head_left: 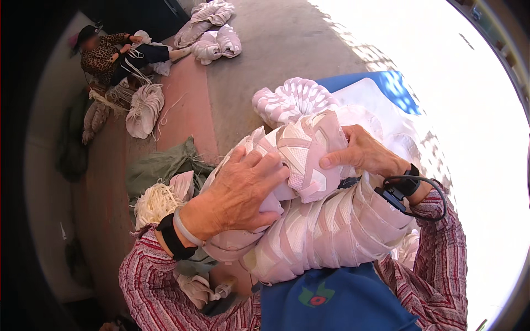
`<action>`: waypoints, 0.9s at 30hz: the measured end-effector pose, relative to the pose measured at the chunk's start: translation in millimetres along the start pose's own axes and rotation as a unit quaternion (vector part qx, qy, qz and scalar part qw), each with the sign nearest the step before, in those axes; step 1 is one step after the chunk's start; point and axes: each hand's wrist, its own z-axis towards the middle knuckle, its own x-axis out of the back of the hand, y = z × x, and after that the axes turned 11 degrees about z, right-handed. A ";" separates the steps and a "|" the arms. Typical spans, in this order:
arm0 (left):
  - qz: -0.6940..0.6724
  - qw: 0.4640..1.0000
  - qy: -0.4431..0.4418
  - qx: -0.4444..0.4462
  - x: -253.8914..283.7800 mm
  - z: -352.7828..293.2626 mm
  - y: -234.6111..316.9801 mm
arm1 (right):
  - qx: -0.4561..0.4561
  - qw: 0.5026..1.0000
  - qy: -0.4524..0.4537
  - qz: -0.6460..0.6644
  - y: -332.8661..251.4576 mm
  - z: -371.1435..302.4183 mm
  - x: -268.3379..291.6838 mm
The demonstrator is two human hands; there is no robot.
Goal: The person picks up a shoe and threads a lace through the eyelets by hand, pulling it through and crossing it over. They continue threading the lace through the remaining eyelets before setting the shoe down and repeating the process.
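Observation:
In front of me lies a long stack of nested pink-and-white shoe uppers [309, 237], curved across my lap over a blue cloth. Above it, both hands hold a second bundle of the same shoe uppers [312, 143]. My left hand [243, 190] presses on its left side, fingers bent over the pieces. At the right end, my right hand [370, 151] grips the bundle, its thumb on the near face and its other fingers partly hidden behind. Another coiled bundle of uppers [298, 102] sits just beyond.
Pale cut strips [157, 204] and a green sack [165, 168] lie on the left. A blue sheet [381, 88] spreads behind the bundles. Farther left, a seated person [110, 58] handles white strips among more bundles [144, 110]. Other bundles [212, 33] rest on the floor beyond.

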 end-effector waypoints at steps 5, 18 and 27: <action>-0.015 1.000 -0.012 0.019 -4.4 -9.1 1.3 | -0.042 0.999 0.009 0.033 -8.3 -9.8 7.2; 0.016 0.998 0.037 0.046 -13.8 -19.2 18.0 | 0.005 0.984 0.082 0.156 -8.5 -13.8 17.6; 0.017 0.989 0.097 0.107 -15.0 -18.3 11.9 | 0.067 0.958 0.173 0.218 -5.3 -30.8 26.0</action>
